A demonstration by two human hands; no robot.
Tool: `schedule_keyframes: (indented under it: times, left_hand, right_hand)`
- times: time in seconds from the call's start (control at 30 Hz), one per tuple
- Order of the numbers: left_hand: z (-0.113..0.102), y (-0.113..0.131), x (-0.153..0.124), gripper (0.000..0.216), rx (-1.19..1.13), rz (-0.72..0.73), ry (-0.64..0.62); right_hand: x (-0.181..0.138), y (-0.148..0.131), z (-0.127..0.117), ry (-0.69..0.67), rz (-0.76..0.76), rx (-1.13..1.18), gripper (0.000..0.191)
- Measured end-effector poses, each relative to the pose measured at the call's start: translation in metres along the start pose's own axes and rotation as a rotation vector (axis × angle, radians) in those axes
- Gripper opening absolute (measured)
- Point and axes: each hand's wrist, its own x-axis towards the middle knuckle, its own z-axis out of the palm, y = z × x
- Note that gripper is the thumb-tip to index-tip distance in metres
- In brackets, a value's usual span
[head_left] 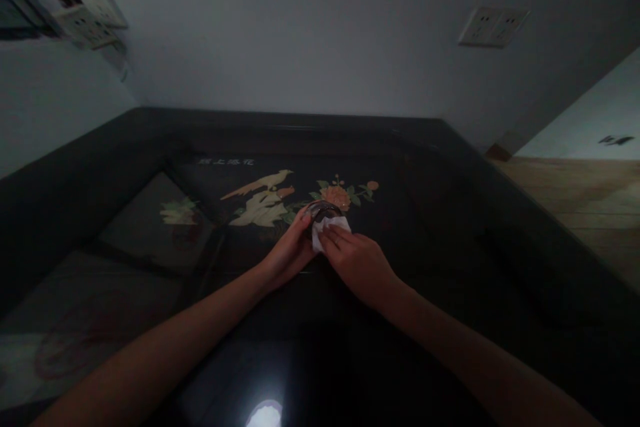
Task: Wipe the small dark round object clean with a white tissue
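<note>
A small clear glass [323,211] stands on a dark lacquered table [450,227] painted with a bird and flowers. My left hand [290,250] is wrapped around the glass's left side. My right hand [357,260] presses a white cloth or tissue [327,230] against the glass's front, fingers closed on it. Both forearms reach in from the bottom of the view. The lower part of the glass is hidden behind the cloth and my fingers.
The table fills a corner between grey walls. Wall sockets [493,27] sit on the back wall at right, more sockets [87,13] on the left wall. Wooden floor [575,193] shows to the right. A lamp glare [265,413] reflects near the table's front.
</note>
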Motion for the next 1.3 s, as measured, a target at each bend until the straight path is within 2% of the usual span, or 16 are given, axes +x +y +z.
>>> schedule_keyframes:
  times: [0.13,0.2,0.27,0.33,0.4,0.47,0.53,0.63,0.77,0.97,1.1,1.2,1.3]
  left_hand:
    - [0.002,0.000,-0.001,0.039,0.032,0.021,-0.010]
    - [0.002,0.000,-0.001,0.041,0.044,0.028,-0.012]
    - [0.003,0.000,-0.002,0.044,0.054,0.029,-0.018]
    - [0.004,0.001,-0.002,0.048,0.060,0.031,-0.022]
    - [0.005,0.001,-0.003,0.049,0.061,0.029,-0.005]
    - [0.005,0.002,-0.002,0.048,0.054,0.026,0.020]
    - [0.005,0.002,-0.001,0.045,0.039,0.019,0.039]
    - [0.003,0.001,0.000,0.037,-0.004,0.011,0.050]
    - [0.002,0.000,0.001,0.033,-0.028,0.008,0.058]
    - [0.000,0.001,0.003,0.032,-0.054,-0.028,0.049]
    - [0.002,0.001,0.002,0.034,-0.017,-0.001,0.046]
    - [0.003,0.001,0.000,0.040,0.046,0.015,0.024]
    - [0.003,0.001,-0.003,0.049,0.103,0.039,0.006]
  right_hand:
    - [0.003,-0.005,-0.002,0.007,0.054,0.242,0.031]
    - [0.004,-0.008,-0.002,0.020,0.176,0.424,0.023]
    - [0.003,-0.012,0.000,0.044,0.309,0.571,0.027]
    - [0.003,-0.015,0.004,0.087,0.380,0.647,0.033]
    - [0.002,-0.016,0.008,0.126,0.359,0.652,0.029]
    - [0.002,-0.014,0.012,0.134,0.272,0.595,0.022]
    - [0.002,-0.010,0.012,0.121,0.158,0.469,0.024]
    - [0.001,-0.001,0.006,0.059,0.006,0.201,0.037]
    - [0.001,0.011,-0.007,-0.052,-0.073,0.010,0.037]
    - [0.001,0.011,0.004,0.016,-0.042,0.139,0.037]
    - [0.002,0.005,0.011,0.069,0.018,0.224,0.034]
    - [0.003,-0.001,0.007,0.080,0.108,0.432,0.033]
    - [0.004,-0.008,0.003,0.077,0.282,0.719,0.030]
